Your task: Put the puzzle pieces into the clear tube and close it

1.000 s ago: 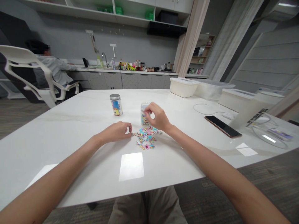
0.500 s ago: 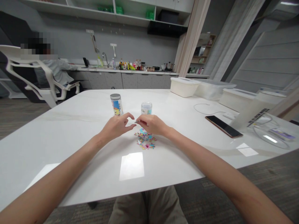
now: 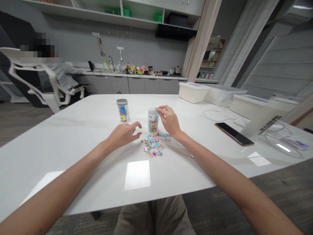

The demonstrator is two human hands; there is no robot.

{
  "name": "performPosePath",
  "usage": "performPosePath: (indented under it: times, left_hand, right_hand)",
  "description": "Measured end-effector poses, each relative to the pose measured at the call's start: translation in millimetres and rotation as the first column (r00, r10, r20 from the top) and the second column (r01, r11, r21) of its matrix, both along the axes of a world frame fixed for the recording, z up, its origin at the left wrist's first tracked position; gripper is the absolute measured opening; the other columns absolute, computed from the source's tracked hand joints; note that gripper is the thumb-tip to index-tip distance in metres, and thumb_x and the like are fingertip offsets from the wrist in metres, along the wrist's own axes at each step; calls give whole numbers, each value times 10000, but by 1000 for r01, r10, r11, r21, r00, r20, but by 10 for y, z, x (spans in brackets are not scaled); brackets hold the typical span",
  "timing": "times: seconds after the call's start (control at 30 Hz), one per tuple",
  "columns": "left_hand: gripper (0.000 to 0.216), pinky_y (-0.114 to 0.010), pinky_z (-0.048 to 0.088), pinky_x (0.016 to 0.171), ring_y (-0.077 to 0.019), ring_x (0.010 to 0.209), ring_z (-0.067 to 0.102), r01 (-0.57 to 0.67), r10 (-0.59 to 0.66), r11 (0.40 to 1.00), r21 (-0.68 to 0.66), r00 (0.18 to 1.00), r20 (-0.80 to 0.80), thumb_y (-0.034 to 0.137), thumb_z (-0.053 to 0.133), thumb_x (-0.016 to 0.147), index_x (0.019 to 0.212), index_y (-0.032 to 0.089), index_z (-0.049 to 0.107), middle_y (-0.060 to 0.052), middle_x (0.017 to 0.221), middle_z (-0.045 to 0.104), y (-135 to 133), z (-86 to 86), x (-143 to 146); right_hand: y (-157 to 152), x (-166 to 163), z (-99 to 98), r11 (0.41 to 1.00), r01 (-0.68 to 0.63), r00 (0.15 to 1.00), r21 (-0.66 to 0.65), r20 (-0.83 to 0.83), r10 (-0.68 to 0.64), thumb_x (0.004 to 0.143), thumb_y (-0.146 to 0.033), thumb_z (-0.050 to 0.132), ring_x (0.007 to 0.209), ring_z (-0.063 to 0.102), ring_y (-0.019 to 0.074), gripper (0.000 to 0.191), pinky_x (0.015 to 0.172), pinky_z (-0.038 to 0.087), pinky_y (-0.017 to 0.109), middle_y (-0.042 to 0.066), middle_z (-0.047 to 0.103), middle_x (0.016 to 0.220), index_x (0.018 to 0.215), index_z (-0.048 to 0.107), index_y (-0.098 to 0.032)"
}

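Observation:
My right hand (image 3: pixel 169 120) is pinched at the rim of a clear jar (image 3: pixel 153 124) with a cartoon label. Whatever is between those fingertips is too small to make out. My left hand (image 3: pixel 124 133) hovers over the table to the left of the jar, thumb and forefinger apart and nothing between them. In front of the jar, a loose pile of small colourful jigsaw puzzle pieces (image 3: pixel 154 143) lies on the white tabletop. A second jar (image 3: pixel 123 111), with a grey lid and a printed label, stands upright beyond my left hand.
On the right lie a phone (image 3: pixel 234 133) and a white cable (image 3: pixel 207 111), beside a white container with printed lettering (image 3: pixel 264 120). Lidded storage boxes (image 3: pixel 193 92) stand along the far right. A person sits in a white chair (image 3: pixel 52 78) at the back left.
My right hand has moved from beside my left fingertips up and right to the jar's rim, uncovering the jar's label. My left hand has shifted only slightly, dropping a little.

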State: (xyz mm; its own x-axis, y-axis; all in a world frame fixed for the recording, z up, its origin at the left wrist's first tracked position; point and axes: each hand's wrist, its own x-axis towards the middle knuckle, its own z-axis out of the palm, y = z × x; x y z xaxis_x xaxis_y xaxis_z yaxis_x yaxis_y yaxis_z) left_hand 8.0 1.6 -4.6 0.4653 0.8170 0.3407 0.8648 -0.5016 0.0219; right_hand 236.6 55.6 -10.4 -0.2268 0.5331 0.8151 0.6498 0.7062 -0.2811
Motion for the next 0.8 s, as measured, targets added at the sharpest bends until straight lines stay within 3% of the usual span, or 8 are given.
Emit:
performPosePath:
  times: [0.57, 0.8]
  left_hand:
    - [242, -213, 315, 511, -117, 453, 505, 13, -13, 1000, 13, 1000, -10, 338, 552, 842, 1041, 208, 597, 66, 520, 537, 5, -24, -9]
    - [309, -230, 350, 554, -141, 514, 550, 18, -22, 993, -117, 999, -31, 382, 525, 857, 1088, 211, 640, 26, 585, 599, -13, 8, 12]
  right_hand:
    - [-74, -41, 13, 995, -31, 991, -96, 127, 43, 880, -166, 465, 1063, 553, 238, 312, 946, 476, 407, 105, 578, 1135, 1172, 568, -199]
    - [-66, -41, 1, 995, -42, 990, -88, 129, 53, 865, -162, 481, 1036, 556, 242, 225, 912, 484, 400, 114, 567, 1116, 1080, 541, -192]
